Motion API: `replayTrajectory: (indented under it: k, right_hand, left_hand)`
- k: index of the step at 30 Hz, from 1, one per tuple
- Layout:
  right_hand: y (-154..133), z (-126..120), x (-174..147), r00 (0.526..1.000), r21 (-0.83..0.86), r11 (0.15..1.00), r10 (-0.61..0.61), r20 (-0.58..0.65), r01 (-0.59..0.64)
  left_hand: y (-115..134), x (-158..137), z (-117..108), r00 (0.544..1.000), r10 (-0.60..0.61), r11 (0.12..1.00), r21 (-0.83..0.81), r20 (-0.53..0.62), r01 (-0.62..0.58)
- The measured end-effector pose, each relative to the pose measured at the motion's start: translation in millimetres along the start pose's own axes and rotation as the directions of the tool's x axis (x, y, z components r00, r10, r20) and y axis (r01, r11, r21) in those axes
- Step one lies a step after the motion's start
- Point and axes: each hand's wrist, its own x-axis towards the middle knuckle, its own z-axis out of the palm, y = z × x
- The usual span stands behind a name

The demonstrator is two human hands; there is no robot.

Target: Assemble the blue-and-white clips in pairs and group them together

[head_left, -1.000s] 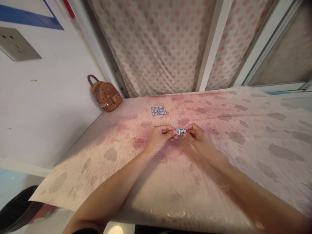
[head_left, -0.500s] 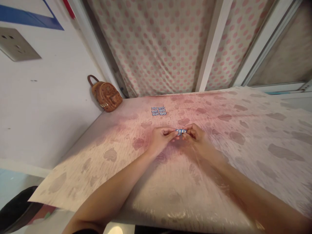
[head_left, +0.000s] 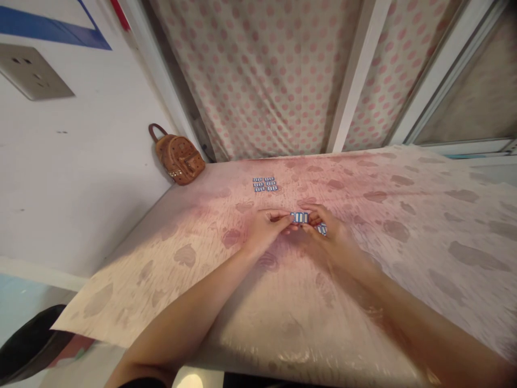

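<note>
A small strip of blue-edged white pieces is pinched at its left end between the thumb and fingers of my left hand. At the strip's right end is my right hand, its thumb and forefinger slightly parted around that end. More blue-and-white pieces show inside the curled right hand, partly hidden by the thumb. Farther back on the table lie several similar blue-and-white pieces, laid out in two columns of short rows. What exactly the pieces are is too small to make out.
A patterned cloth with a clear cover lies over the table. A brown mini backpack leans by the wall at the back left. Behind the table hangs a pink-dotted curtain; a wall socket is at left.
My right thumb and forefinger have spread away from the strip's right end, so more of it shows. More pieces inside the right hand have come into view. The view shifted slightly.
</note>
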Motion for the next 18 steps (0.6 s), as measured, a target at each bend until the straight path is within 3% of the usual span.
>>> replayTrajectory:
  k: [4, 10, 18]
  right_hand:
    - [-2.7, -1.5, -0.7, 0.998, -0.037, 0.998, -0.056, 0.028, 0.057]
    - [-5.1, -2.0, 0.1, 0.998, -0.007, 0.999, -0.042, 0.039, 0.043]
    - [-1.1, -1.6, 1.2, 0.98, 0.228, 0.953, 0.197, 0.037, -0.2]
  left_hand:
    - [0.5, 0.3, 0.2, 1.0, -0.028, 0.999, -0.019, 0.014, 0.028]
    - [0.4, -0.8, 0.3, 0.999, -0.043, 0.999, -0.017, 0.032, 0.044]
    - [-0.6, -3.7, 3.1, 0.998, 0.017, 0.999, 0.028, 0.063, -0.019]
